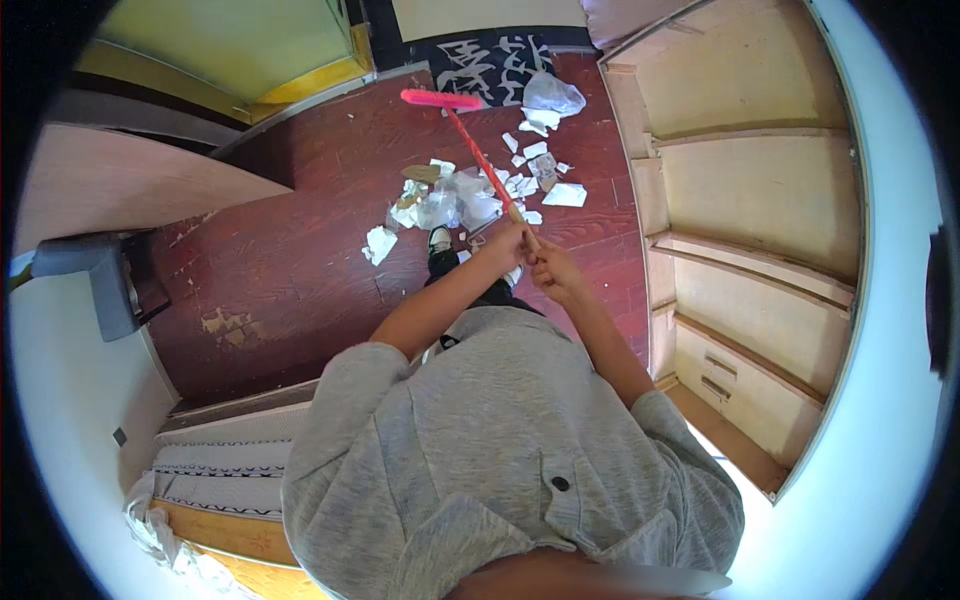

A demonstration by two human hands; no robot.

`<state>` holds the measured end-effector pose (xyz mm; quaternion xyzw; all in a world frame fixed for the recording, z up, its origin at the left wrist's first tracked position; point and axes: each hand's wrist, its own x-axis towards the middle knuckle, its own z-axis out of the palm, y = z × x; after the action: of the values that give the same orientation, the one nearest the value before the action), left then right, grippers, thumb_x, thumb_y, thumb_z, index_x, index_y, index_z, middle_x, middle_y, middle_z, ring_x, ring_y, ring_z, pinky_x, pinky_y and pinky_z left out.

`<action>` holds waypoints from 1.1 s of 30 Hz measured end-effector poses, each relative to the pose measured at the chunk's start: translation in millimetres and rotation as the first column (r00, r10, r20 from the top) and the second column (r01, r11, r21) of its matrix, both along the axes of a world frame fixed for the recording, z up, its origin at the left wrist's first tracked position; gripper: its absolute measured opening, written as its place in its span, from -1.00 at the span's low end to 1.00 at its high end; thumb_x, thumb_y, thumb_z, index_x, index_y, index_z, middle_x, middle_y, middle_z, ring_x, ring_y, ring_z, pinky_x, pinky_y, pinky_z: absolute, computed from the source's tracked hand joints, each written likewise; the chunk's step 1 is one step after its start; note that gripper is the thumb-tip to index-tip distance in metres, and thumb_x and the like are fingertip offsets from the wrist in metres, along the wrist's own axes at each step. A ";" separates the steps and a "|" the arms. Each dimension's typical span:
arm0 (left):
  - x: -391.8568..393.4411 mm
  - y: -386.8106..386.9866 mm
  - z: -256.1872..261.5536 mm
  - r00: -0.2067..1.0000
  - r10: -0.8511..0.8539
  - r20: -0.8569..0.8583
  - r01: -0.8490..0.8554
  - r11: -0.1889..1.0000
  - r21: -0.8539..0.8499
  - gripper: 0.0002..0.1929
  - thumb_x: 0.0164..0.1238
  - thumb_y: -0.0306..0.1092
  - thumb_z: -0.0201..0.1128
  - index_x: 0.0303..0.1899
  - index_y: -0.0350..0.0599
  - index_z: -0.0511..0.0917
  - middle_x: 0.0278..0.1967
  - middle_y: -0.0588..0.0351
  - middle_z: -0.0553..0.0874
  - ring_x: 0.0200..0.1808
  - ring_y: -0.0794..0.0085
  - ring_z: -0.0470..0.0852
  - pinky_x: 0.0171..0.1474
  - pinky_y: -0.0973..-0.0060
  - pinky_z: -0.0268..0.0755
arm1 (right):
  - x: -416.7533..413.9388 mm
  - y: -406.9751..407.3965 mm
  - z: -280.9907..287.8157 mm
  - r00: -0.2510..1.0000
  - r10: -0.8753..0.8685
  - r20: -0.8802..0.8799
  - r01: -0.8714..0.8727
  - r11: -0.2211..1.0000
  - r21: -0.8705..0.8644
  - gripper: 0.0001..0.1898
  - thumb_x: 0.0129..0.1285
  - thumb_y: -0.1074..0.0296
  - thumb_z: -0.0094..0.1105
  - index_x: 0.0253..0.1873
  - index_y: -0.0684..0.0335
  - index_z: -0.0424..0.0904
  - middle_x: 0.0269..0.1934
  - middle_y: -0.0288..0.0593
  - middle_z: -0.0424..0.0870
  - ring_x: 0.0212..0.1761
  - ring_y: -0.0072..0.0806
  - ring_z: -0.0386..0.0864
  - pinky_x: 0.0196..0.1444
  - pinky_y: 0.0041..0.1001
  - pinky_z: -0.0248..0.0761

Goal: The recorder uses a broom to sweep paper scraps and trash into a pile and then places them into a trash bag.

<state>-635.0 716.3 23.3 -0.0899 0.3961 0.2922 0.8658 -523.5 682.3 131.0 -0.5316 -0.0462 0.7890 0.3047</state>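
A broom with a red handle (480,154) and a pink head (441,99) reaches away from me across the floor. My left hand (510,246) grips the bare, tan lower part of the handle. Close beside it, my right hand (555,271) is closed around the handle's near end. The broom head lies beyond a spread of litter. Clear plastic bags (450,202) and white paper scraps (564,195) lie in front of my shoes. A brown, flat piece (421,173) rests among them. Farther off is another translucent plastic bag (553,94).
Dark red wood flooring (300,262) has a worn patch at left. A black mat with white characters (487,71) lies at the doorway. Open wooden shelving (757,187) lines the right; a wooden panel (150,172) juts in at left. A mattress (225,480) lies behind at left.
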 end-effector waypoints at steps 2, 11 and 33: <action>5.9 -7.3 38.2 0.991 -0.115 -0.070 0.114 0.993 -0.025 -0.88 0.23 -0.43 -0.03 -0.20 -0.14 0.34 -0.32 0.02 0.56 -0.29 0.28 0.57 -0.09 0.32 0.40 | 16.0 -16.9 -8.1 0.993 -0.078 -0.087 0.067 0.990 -0.127 -0.72 0.30 0.43 -0.14 0.10 0.16 0.31 -0.51 -0.30 0.38 -0.73 -0.73 0.19 -0.74 -0.75 0.10; 52.7 -45.1 93.2 0.831 -0.470 0.298 0.471 0.879 0.074 -0.79 0.26 -0.36 -0.01 -0.16 -0.24 0.48 -0.21 0.02 0.59 -0.12 0.35 0.55 -0.03 0.39 0.39 | 77.0 -78.0 111.5 0.994 -0.097 0.053 0.104 0.986 -0.128 -0.62 0.28 0.48 -0.17 0.21 0.18 0.22 -0.49 -0.30 0.32 -0.68 -0.77 0.15 -0.75 -0.83 -0.02; 11.7 -91.2 70.5 1.000 0.010 0.021 -0.005 0.975 -0.221 -0.92 0.18 -0.36 0.08 -0.46 -0.06 0.45 -0.67 0.29 0.45 -0.55 0.47 0.51 -0.26 0.41 0.43 | 188.9 -148.6 -113.5 0.938 0.036 0.345 0.056 0.966 -0.252 -0.84 0.33 0.05 -0.17 -0.19 -0.05 0.28 -0.73 -0.40 0.21 -0.86 -0.62 0.14 -0.90 -0.64 -0.02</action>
<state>-623.3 625.1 93.8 -0.1902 0.4161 0.2484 0.8538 -334.6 533.7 17.5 -0.6976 0.0065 0.6805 0.2241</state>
